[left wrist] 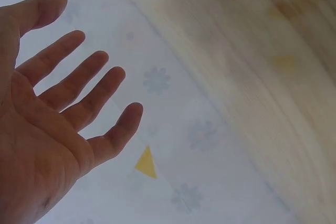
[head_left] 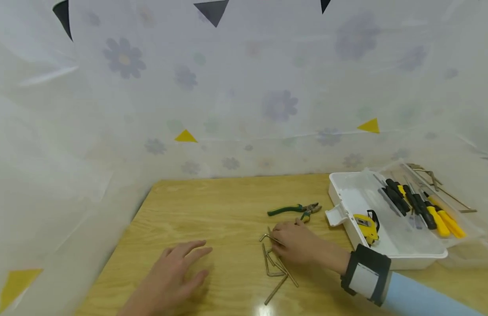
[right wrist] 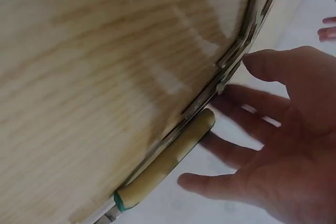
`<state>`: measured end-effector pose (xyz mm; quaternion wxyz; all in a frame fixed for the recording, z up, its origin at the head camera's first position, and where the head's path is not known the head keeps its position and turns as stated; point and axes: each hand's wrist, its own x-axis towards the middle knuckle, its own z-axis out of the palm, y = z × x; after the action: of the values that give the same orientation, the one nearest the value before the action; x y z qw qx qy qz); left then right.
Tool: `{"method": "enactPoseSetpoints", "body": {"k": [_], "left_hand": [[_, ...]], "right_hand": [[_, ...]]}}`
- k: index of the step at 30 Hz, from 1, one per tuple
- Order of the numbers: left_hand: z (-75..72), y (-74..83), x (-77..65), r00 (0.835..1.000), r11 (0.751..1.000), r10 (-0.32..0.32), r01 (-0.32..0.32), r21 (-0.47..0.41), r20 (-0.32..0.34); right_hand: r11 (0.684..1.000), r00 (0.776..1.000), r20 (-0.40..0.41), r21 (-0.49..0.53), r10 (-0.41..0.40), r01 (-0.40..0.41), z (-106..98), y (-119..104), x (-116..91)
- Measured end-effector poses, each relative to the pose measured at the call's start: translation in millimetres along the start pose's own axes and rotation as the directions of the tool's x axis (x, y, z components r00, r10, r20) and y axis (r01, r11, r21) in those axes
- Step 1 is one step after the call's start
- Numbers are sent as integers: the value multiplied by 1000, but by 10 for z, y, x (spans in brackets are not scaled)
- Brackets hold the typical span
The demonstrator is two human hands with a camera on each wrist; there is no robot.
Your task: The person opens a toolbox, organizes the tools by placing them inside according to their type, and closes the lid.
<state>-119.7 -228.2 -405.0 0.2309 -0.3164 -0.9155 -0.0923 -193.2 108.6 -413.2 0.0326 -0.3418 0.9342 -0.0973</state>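
Observation:
Several bronze-coloured L-shaped hex keys (head_left: pixel 276 287) lie in a loose, overlapping pile on the wooden table. My right hand (head_left: pixel 293 241) is over the upper part of the pile. In the right wrist view, its thumb and fingers (right wrist: pixel 247 106) are spread apart around the hex keys (right wrist: pixel 231 66), touching or very near them; no firm grip shows. Just beyond that hand lie pliers (head_left: pixel 285 210) with green handles; one handle (right wrist: pixel 168 158) appears beside the fingertips in the right wrist view. My left hand (head_left: pixel 170 274) hovers left of the pile, fingers apart, holding nothing.
At the right stands a white plastic toolbox (head_left: pixel 348 224), its lid open. Inside are a yellow tape measure (head_left: pixel 366 227) and several screwdrivers (head_left: pixel 419 206) on a clear tray. More bent rods (head_left: pixel 451 195) lie at its far right. A patterned sheet (head_left: pixel 244 87) hangs behind the table.

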Motion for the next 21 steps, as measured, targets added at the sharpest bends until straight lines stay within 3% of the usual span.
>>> {"method": "enactPoseSetpoints", "body": {"k": [6, 9, 16, 21], "left_hand": [[-7, 27, -12, 1000, 1000, 9, -9, 6, -24], [0, 43, -1, 1000, 1000, 18, -18, 4, -15], [3, 62, 5, 1000, 1000, -3, 3, 5, -13], [-2, 74, 15, 1000, 1000, -6, 6, 2, -13]], "right_hand": [[972, 980, 109, 182, -169, 148, 21, -183, -132], [966, 974, 115, 196, -194, 169, 18, -232, -222], [976, 995, 84, 212, -59, 40, -2, -68, -391], [986, 999, 24, 157, 46, -49, -41, 160, -591]]}}
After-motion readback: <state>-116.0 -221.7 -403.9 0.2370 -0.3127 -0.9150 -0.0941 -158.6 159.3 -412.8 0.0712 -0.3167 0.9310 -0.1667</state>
